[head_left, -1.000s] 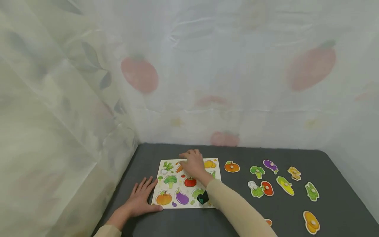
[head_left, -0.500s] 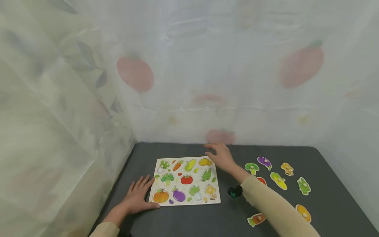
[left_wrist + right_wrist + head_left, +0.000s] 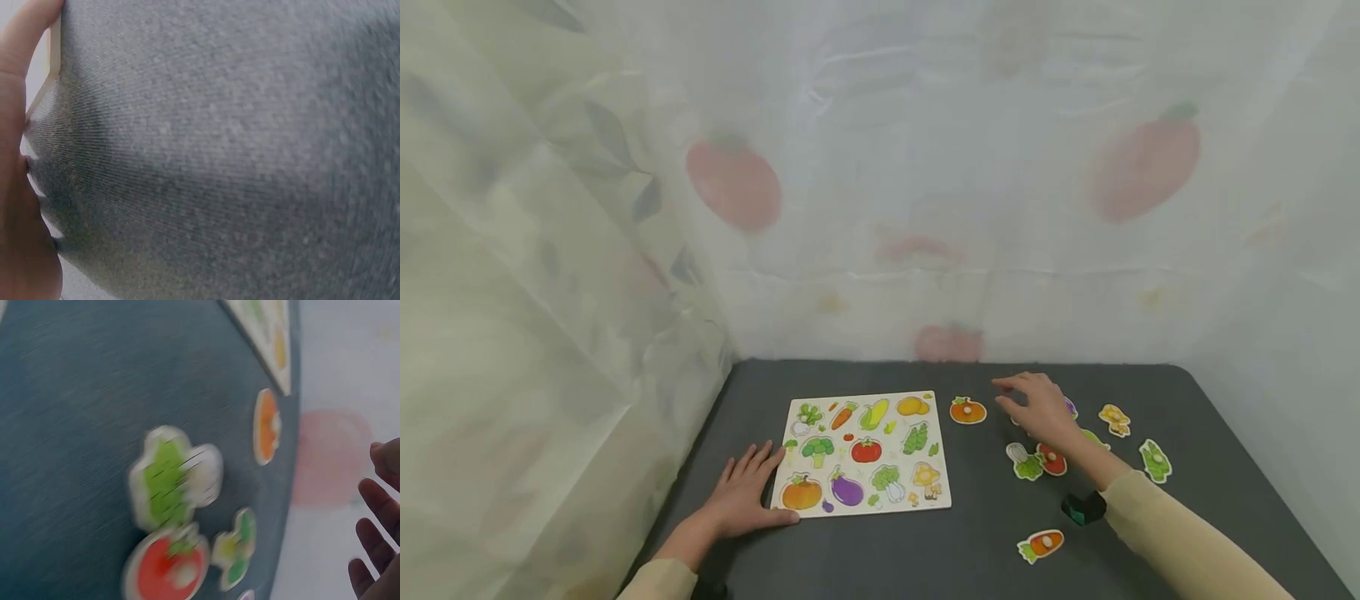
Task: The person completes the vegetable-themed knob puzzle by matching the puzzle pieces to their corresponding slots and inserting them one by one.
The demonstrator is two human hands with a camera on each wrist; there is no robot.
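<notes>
A white board with printed vegetables lies on the dark table. Along its left edge rests my left hand, fingers spread, thumb at the lower left corner; the left wrist view shows that hand beside the board's corner. To the right of the board my right hand hovers over the loose pieces, fingers loosely bent and holding nothing; it partly hides the broccoli, eggplant and corn pieces. In the right wrist view the hand is at the right edge, near the broccoli piece and tomato piece.
Around the right hand lie a pumpkin piece, a cabbage piece, a tomato piece, a mushroom piece and a green pea piece. A carrot piece lies nearer the front. Patterned curtains hang behind and left.
My right hand has moved right, from above the board past the pumpkin piece to the loose pieces. My left hand keeps its place on the board's edge. The head view has shifted slightly.
</notes>
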